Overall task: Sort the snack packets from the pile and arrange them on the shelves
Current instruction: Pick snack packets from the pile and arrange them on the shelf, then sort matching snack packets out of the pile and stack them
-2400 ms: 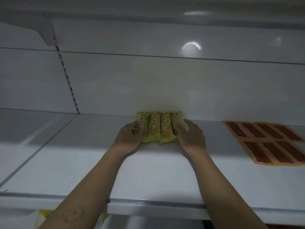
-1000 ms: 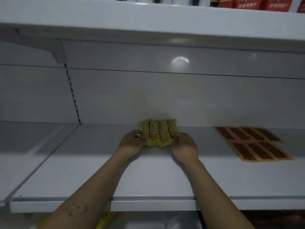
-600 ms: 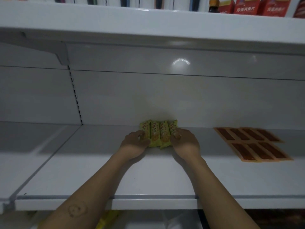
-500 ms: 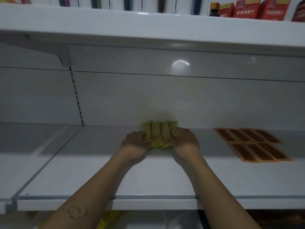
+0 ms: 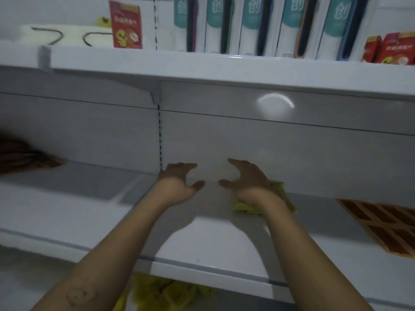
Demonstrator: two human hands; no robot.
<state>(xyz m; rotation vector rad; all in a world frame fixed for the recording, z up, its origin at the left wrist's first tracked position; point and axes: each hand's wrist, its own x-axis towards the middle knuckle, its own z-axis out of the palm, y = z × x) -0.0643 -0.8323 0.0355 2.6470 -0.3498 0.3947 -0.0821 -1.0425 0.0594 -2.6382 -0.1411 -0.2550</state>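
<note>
White shop shelving fills my head view, all of it blurred. On the middle shelf (image 5: 67, 209), centre frame, the left hand (image 5: 177, 182) and the right hand (image 5: 247, 178) are up in front of the grey back panel (image 5: 224, 140), thumbs pointing toward each other. Each grip is wide apart, fingers spread and lightly bent, with nothing in it. The green snack packets (image 5: 246, 207) lie on the shelf right of centre, mostly hidden behind the right wrist; whether the hand touches them I cannot tell. Flat brown packets (image 5: 381, 225) lie in rows at the lower right, well apart from the green ones, and a blurred brown heap (image 5: 27, 158) sits at the left edge. Along the upper shelf (image 5: 224, 63) at the top stand white-and-teal boxes (image 5: 253, 23), with a red packet (image 5: 126, 25) at upper left and red boxes (image 5: 390, 48) at upper right. Below the shelf at bottom centre I see yellow packets (image 5: 166, 290).
</note>
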